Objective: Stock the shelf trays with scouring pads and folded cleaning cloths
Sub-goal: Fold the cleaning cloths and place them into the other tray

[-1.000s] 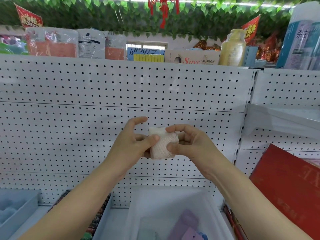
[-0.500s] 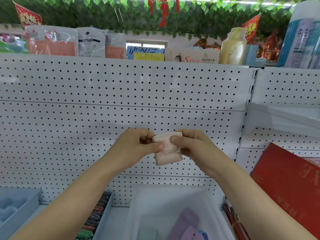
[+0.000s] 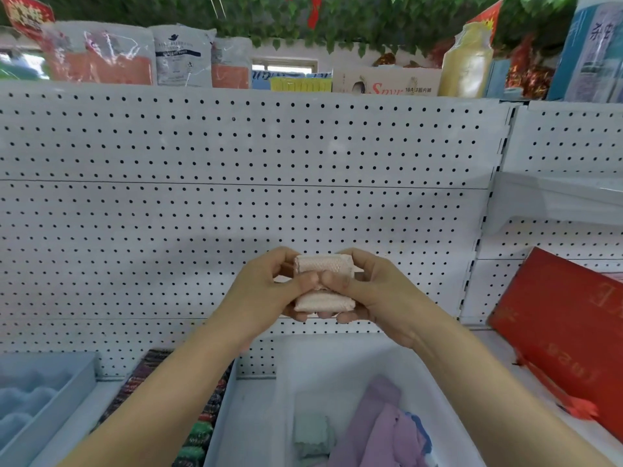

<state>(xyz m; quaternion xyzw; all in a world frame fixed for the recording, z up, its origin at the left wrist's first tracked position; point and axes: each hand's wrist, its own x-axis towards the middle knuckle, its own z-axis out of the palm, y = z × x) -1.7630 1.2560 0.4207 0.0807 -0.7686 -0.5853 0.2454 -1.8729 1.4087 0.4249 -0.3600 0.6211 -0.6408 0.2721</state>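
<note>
waffle-weave cloth [image 3: 324,299], matt perforated metal panel [image 3: 236,214]

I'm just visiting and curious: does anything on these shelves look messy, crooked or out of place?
Mostly tidy. Two things stand out: the red box on the right leans tilted rather than standing straight, and the purple cloth in the white tray lies crumpled. Both hands hold a folded pink cloth.

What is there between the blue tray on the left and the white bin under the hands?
In the head view, a row of multicoloured scouring pads lies between the blue tray and the white bin, partly hidden by the left forearm.
</note>
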